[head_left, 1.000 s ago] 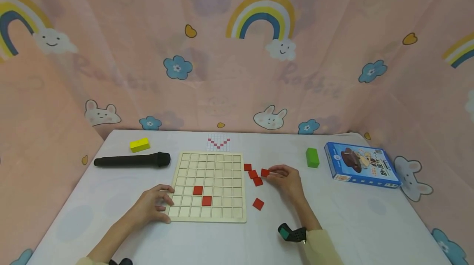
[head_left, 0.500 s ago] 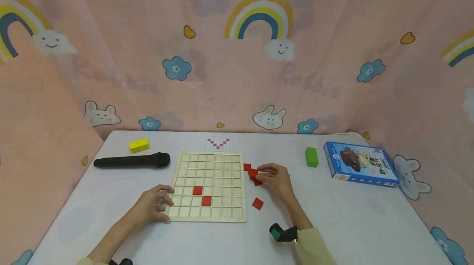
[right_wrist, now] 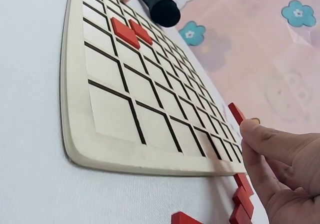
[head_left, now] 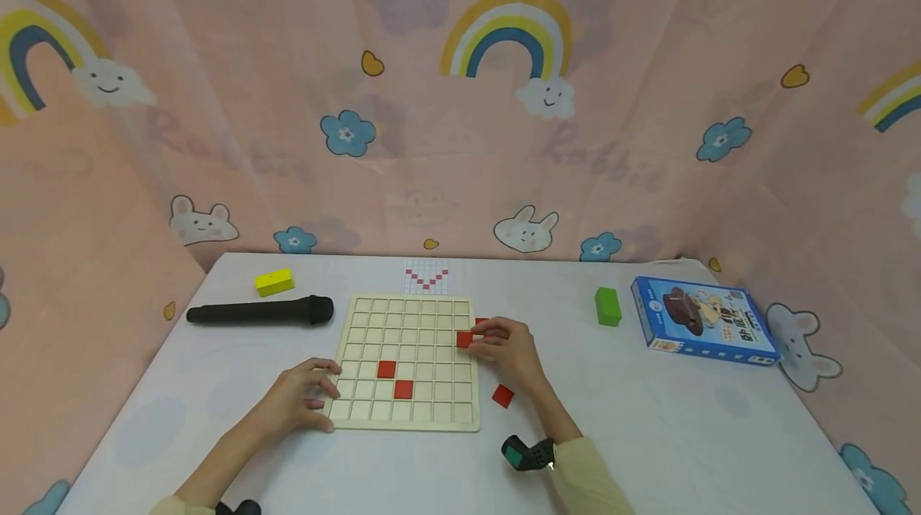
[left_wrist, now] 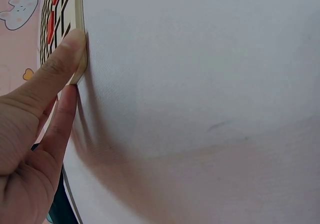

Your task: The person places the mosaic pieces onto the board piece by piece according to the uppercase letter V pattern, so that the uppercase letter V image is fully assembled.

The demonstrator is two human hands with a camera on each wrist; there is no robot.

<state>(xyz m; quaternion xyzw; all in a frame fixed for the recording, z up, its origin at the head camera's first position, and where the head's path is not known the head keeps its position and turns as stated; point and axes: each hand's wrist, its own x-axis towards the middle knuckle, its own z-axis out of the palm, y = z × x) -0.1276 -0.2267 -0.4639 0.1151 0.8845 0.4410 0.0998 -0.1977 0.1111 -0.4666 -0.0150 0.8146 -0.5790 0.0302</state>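
At the near side of the bench [head_left: 403, 475], the left hand [head_left: 298, 399] keeps its fingers spread and slightly bent, thumb at the near left corner of the gridded board [head_left: 424, 425], the others along its left edge. A loose red tile [head_left: 503, 396] lies to the right of the board, toward the bench's right edge.

A little farther, the right hand [head_left: 507, 349] pinches a small red tile [head_left: 464, 339] between thumb and fingertips, over the board's right border in the head view. A second ago this hand was farther toward the bench's right edge, at the outermost tile of the pile; now it has come left with a tile, while the left hand has stayed put.

Two placed red tiles [head_left: 395, 380] sit in diagonally adjoining cells of the board. Three clustered red tiles [right_wrist: 243, 199] lie just beside its right edge, mostly hidden from the head view by the right hand.

Beyond, a black microphone [head_left: 259, 312] lies toward the bench's left edge, with a yellow block [head_left: 274, 282] behind it. A green block [head_left: 608, 307] and a blue box [head_left: 703, 320] occupy the far right, and a printed chart [head_left: 426, 277] lies near the far edge.
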